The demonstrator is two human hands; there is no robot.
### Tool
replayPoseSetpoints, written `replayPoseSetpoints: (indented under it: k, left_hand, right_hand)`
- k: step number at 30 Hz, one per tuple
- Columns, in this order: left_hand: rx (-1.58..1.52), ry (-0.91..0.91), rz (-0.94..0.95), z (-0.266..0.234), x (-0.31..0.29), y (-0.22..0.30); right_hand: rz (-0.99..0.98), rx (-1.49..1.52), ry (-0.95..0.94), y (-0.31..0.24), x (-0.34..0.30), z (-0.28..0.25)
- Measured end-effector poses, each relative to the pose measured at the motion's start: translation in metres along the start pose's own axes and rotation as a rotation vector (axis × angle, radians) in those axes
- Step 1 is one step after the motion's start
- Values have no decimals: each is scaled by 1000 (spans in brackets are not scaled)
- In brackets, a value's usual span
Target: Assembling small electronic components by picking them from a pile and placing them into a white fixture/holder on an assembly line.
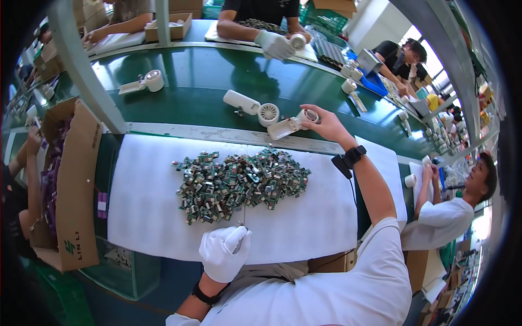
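Observation:
My right hand, bare, reaches over to the green conveyor belt and grips the round head of a white handheld fan between thumb and fingers. Its handle lies toward the left, pale and shallow like an uncovered shell. Touching or close beside it is another white fan with a slotted round head. My left hand, in a white glove, is closed at the front of the white foam mat; a tiny dark tip pokes from its fingers, too small to name. Just beyond it lies a heap of small green circuit boards.
A cardboard box of purple-wrapped pieces stands left, by a grey metal post. More fans lie along the belt. Across it, a co-worker's gloved hand is near a fan part. Another person sits at the right.

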State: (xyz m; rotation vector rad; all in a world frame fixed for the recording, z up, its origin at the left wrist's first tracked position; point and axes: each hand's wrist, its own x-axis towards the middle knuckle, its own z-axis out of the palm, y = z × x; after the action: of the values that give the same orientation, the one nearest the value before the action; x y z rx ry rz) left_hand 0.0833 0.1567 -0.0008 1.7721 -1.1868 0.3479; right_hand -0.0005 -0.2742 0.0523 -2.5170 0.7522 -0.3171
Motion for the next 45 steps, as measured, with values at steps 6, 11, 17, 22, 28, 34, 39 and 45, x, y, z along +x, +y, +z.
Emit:
replayPoseSetpoints:
  k: [6,11,17,22,28,34,39,45]
  left_hand:
    - [-7,31,-28,2,1,6]
    - [26,75,-33,1,-7,5]
    - [33,78,-35,2,-4,8]
    - [8,28,-38,1,-3,9]
    - [-17,-8,-39,1,4,10]
    - [-34,-60,-15,4,1,5]
    - [46,-149,-22,4,0,13]
    - [29,-249,208,3,10,3]
  right_hand:
    - [299,166,25,-19,18,-5]
    - [488,-56,231,-26,48,12]
    - [398,-265,267,13,65,27]
    - [352,6,77,-16,44,20]
    - [417,-156,94,41,32,-17]
    - [618,-380,111,122,1,-60]
    - [679,-523,415,194,-22,-71]
    - [524,-332,523,193,10,-54]
